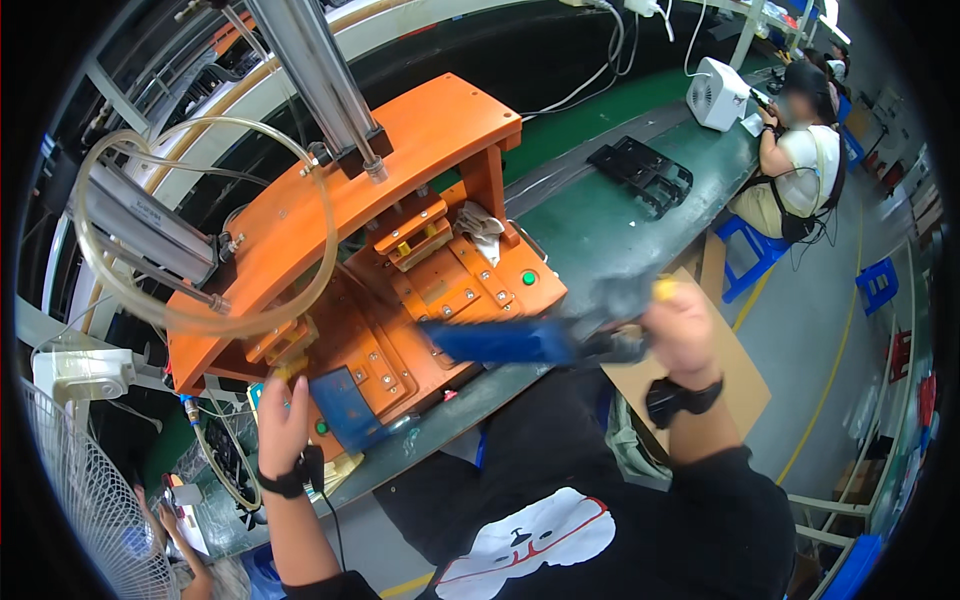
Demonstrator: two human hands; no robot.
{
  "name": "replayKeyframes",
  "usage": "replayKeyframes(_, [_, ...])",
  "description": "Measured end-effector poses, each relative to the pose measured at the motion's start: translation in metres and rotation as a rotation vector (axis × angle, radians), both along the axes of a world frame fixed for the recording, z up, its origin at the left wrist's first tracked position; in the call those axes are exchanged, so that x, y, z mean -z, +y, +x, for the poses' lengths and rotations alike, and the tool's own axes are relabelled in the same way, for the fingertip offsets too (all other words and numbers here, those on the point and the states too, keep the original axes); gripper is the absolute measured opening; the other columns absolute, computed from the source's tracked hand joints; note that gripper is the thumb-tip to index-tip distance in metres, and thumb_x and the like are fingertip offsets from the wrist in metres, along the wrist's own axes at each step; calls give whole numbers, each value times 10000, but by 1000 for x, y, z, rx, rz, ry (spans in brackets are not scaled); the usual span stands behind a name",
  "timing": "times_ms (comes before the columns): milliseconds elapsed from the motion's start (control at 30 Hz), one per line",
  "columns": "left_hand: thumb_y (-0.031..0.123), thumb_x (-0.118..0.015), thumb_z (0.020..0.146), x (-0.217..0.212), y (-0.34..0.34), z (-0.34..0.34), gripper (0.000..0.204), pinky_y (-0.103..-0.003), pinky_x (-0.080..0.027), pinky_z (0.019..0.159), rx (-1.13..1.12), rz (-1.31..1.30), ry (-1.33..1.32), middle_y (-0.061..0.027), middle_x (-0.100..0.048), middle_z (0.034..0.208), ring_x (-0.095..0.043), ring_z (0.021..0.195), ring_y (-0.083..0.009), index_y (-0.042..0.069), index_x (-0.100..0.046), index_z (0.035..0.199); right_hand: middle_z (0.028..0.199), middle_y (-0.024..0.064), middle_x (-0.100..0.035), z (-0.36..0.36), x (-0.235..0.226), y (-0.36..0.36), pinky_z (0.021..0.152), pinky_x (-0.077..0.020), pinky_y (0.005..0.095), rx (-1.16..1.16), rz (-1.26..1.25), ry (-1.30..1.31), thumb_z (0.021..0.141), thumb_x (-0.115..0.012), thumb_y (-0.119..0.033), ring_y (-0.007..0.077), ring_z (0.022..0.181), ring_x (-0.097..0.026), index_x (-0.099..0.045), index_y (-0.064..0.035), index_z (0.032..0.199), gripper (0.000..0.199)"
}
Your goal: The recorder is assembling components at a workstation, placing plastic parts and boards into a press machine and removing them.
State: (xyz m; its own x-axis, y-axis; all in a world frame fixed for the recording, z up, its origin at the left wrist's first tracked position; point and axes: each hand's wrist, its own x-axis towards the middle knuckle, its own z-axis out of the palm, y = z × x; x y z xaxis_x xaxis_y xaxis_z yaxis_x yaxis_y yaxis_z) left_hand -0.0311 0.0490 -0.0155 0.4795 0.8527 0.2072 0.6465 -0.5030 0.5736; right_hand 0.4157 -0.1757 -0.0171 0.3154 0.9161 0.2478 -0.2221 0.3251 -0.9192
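Note:
My right hand (684,330) is closed on a long part with a blue flat body and black end (510,342), smeared by motion, held over the front right of an orange press (440,110). A yellow cover shows on one of its fingertips. At the press's left station, my left hand (284,425) reaches up with fingers stretched and thumb apart; its fingertips are partly hidden by the machine. Just right of it, a blue flat piece (345,408) lies over the front of the press base, partly blurred. Black bands circle both wrists.
Two metal cylinders (310,70) and a looped clear hose (90,230) top the press. A green button (529,278) and a white cloth (482,232) are at its right. Farther along the green bench lie a black frame (645,172) and white fan (716,95). A co-worker (800,150) sits beyond.

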Motion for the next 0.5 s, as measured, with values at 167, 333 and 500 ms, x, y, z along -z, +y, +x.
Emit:
replayKeyframes(167, [107, -592, 978, 7, 41, 21, 261, -380, -495, 914, -47, 11, 157, -189, -697, 1104, -664, 1060, -323, 4, -650, 1211, 1109, 136, -693, 107, 104, -8, 982, -518, 429, 361, -2, 651, 1039, -565, -239, 292, 1074, -668, -613, -42, 1077, 206])
replayKeyframes(333, [134, -642, 937, 44, 80, -8, 259, -457, -519, 906, 15, 344, 430, -166, -687, 1122, -652, 1077, -356, 58, -665, 1184, 1193, 179, -644, 161, 167, 129, 1088, -467, 431, 445, -65, 719, 1042, -563, -259, 315, 1204, -606, -554, 1, 1156, 285])
replayKeyframes(500, [218, -700, 914, 77, 126, -52, 356, -454, -519, 907, -40, 509, 719, -141, -667, 1162, -656, 1054, -329, 86, -645, 1240, 1193, 224, -604, 212, 199, 284, 939, -569, 471, 392, -181, 669, 1037, -567, -244, 392, 1108, -654, -519, 10, 1191, 301])
